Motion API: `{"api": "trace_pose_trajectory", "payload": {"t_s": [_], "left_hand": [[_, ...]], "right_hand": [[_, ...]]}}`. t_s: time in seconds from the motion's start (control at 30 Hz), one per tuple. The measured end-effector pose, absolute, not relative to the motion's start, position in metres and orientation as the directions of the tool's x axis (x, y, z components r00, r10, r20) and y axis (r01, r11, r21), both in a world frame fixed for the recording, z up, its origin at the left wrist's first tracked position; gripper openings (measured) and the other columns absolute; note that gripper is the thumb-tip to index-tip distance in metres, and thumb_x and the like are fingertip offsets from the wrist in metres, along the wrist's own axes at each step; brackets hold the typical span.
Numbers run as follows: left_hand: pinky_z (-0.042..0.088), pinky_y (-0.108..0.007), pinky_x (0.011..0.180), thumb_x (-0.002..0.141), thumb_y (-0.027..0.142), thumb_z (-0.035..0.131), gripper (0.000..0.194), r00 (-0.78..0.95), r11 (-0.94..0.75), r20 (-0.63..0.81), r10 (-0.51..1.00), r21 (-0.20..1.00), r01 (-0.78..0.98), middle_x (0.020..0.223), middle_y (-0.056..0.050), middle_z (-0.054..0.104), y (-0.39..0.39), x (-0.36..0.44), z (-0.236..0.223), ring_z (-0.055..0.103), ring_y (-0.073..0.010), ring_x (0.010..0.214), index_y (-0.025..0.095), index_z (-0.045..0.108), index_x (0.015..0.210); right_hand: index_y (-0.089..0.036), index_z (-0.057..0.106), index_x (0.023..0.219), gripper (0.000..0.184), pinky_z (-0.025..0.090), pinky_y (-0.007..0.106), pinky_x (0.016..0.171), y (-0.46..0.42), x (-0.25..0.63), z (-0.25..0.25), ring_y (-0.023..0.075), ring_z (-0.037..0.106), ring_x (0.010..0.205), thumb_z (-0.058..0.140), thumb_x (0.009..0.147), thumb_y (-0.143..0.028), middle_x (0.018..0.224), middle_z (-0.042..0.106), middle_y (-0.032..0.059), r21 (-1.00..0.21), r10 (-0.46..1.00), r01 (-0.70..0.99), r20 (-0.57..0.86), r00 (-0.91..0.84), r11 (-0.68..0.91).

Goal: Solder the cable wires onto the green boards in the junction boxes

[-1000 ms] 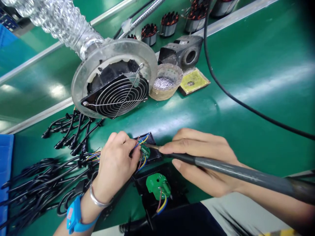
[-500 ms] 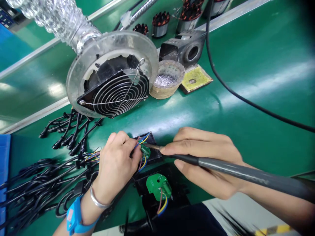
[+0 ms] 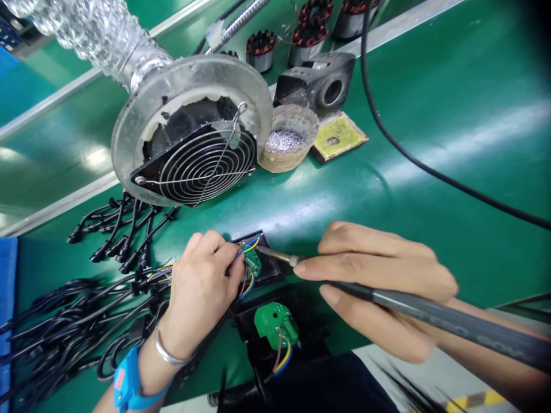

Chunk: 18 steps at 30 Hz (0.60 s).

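Observation:
My right hand (image 3: 374, 281) grips a soldering iron (image 3: 430, 312) like a pen, its bare metal tip close to the upper edge of a small green circuit board (image 3: 253, 261). Whether the tip touches the board I cannot tell. My left hand (image 3: 209, 269) is closed at the board's left side, pinching thin blue and yellow wires (image 3: 249, 245); its fingertips partly hide the board. Under that board lies a black tray (image 3: 272, 269). Closer to me, a second green circuit board (image 3: 275, 324) with brown, yellow and blue wires rests on a black holder.
A fume extractor fan (image 3: 210, 172) on a clear duct hangs above the bench. Behind stand a paper bowl of solder bits (image 3: 290, 140), a yellow sponge (image 3: 340, 137), an iron stand (image 3: 331, 89) and motor stators (image 3: 307, 37). Black cables (image 3: 64, 321) pile at left; a black cord (image 3: 430, 169) crosses the right.
My right hand has drawn the soldering iron back to the right and slightly down, showing more of its tip. My left hand stays at the board with the wires.

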State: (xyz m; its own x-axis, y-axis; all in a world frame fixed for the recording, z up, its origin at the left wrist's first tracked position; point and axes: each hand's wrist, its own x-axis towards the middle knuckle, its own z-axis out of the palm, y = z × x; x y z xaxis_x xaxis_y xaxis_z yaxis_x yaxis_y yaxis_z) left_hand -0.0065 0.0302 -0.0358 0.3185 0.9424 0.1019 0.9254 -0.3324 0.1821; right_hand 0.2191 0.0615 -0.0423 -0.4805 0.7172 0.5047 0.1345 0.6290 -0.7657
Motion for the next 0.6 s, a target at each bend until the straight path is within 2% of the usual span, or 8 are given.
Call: {"api": "trace_pose_trajectory", "payload": {"t_s": [0.2,0.3,0.43,0.6], "left_hand": [[0.039,-0.033,0.065,0.092,0.022,0.054,0.018,0.309,-0.318,0.076,0.948,0.189,0.929,0.078,-0.002,0.052,0.029,-0.007,-0.035,0.045,-0.019,0.075,0.019,0.061,0.076],[0.039,-0.033,0.065,0.092,0.022,0.055,0.017,0.31,-0.318,0.069,0.948,0.194,0.928,0.078,-0.002,0.051,0.029,-0.008,-0.035,0.045,-0.019,0.075,0.019,0.06,0.076],[0.04,-0.033,0.065,0.092,0.022,0.055,0.016,0.309,-0.32,0.08,0.948,0.206,0.925,0.077,-0.002,0.051,0.029,-0.008,-0.036,0.045,-0.019,0.075,0.019,0.061,0.078],[0.04,-0.033,0.065,0.092,0.022,0.056,0.015,0.311,-0.323,0.089,0.946,0.202,0.924,0.078,-0.002,0.052,0.029,-0.008,-0.037,0.045,-0.0192,0.075,0.019,0.061,0.078]], "right_hand": [[-0.025,0.067,0.101,0.038,0.049,0.036,0.056,0.059,0.231,-0.035,0.018,0.058,0.064,0.052,0.074,-0.004,0.079,0.063,0.0052,-0.811,0.778,0.154,0.459,-0.429,0.564],[-0.024,0.067,0.101,0.038,0.048,0.034,0.054,0.058,0.232,-0.036,0.0168,0.057,0.063,0.051,0.073,-0.004,0.079,0.062,0.005,-0.835,0.797,0.134,0.444,-0.41,0.534],[-0.018,0.068,0.096,0.03,0.046,0.028,0.05,0.06,0.221,-0.043,0.0129,0.054,0.06,0.052,0.075,-0.004,0.076,0.059,0.0046,-0.815,0.752,0.084,0.482,-0.45,0.573],[-0.013,0.068,0.096,0.029,0.049,0.026,0.053,0.064,0.21,-0.049,0.0116,0.053,0.062,0.051,0.076,-0.002,0.077,0.06,0.0057,-0.77,0.687,0.052,0.535,-0.493,0.636]]}}
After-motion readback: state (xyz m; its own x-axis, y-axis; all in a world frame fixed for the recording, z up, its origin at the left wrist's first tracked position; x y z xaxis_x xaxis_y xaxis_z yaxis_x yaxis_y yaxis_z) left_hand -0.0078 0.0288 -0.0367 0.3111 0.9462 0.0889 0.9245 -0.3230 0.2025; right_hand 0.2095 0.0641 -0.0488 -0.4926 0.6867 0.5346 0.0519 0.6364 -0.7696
